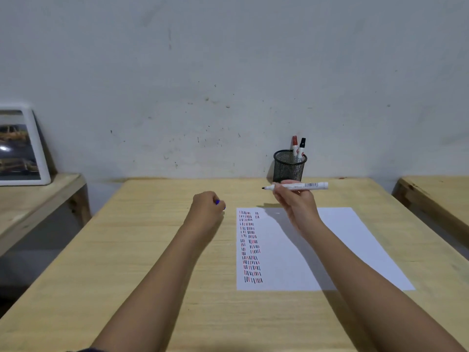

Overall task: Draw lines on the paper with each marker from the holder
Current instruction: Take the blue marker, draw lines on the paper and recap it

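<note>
A white sheet of paper (342, 250) lies on the wooden table, with rows of short red, black and blue lines down its left side. My right hand (294, 201) holds an uncapped white marker (304, 185) level above the paper's far edge, its dark tip pointing left. My left hand (206, 207) is closed in a fist left of the paper, with a blue cap (217, 202) showing between the fingers. A black mesh holder (289, 166) stands at the back against the wall. In it stand a red-capped marker (295, 146) and a black-capped marker (302, 147).
The wooden table (152, 250) runs to the wall. A lower wooden bench (38, 199) on the left carries a framed picture (20, 148) leaning on the wall. Another wooden table (439, 194) stands at the right, across a gap.
</note>
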A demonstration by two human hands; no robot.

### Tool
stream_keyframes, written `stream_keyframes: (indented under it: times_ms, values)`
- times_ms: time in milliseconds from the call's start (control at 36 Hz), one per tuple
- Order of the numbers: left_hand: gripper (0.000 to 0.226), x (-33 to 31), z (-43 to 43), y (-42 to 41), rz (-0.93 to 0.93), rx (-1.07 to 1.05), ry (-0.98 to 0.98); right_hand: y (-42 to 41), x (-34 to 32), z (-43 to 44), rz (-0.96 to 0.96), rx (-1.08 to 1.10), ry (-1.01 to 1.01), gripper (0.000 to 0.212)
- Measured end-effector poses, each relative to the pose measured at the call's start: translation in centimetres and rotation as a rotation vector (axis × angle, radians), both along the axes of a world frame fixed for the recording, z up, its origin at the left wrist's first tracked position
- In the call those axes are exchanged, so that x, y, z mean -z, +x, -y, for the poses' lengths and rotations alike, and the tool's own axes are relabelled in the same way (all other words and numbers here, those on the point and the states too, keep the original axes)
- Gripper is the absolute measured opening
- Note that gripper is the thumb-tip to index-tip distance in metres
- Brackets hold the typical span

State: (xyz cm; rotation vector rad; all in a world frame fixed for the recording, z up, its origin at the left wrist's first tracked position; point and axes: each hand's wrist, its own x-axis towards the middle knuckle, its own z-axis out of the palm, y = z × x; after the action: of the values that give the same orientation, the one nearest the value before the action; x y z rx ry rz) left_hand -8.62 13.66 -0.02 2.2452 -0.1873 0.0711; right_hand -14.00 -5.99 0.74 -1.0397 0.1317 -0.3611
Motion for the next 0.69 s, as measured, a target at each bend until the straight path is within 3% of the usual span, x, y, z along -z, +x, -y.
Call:
stream_keyframes:
  times_ms: [139, 333, 444, 556, 611, 694]
  values:
    - [0.018, 1.0, -0.1, 0.9, -0.005, 0.005, 0.161, 0.5, 1.4, -0.3, -0.1, 0.094, -0.231, 0.018]
    - [0.014, 1.0, 0.7, 1.3, 0.002, 0.07, 0.31, 1.0, 1.8, -0.9, -0.152, 0.139, -0.186, 0.017]
    - [0.032, 1.2, 0.7, 0.9, 0.045, 0.058, 0.304, 1.0, 1.9, -0.9, -0.188, 0.161, -0.228, 0.012]
    - [0.041, 1.2, 1.1, -1.7, 0.265, 0.014, 0.153, 0.7, 1.7, -1.3, -0.188, 0.152, -0.25, 0.009]
    - [0.038, 1.3, 1.3, -3.2, 0.294, 0.129, 0.107, 0.3, 1.8, -1.9, -0.188, 0.143, -0.246, 0.01]
    - [0.034, 2.4, 1.5, -4.5, 0.191, 0.405, 0.192, -0.2, 2.0, -2.8, -0.202, 0.133, -0.264, 0.012]
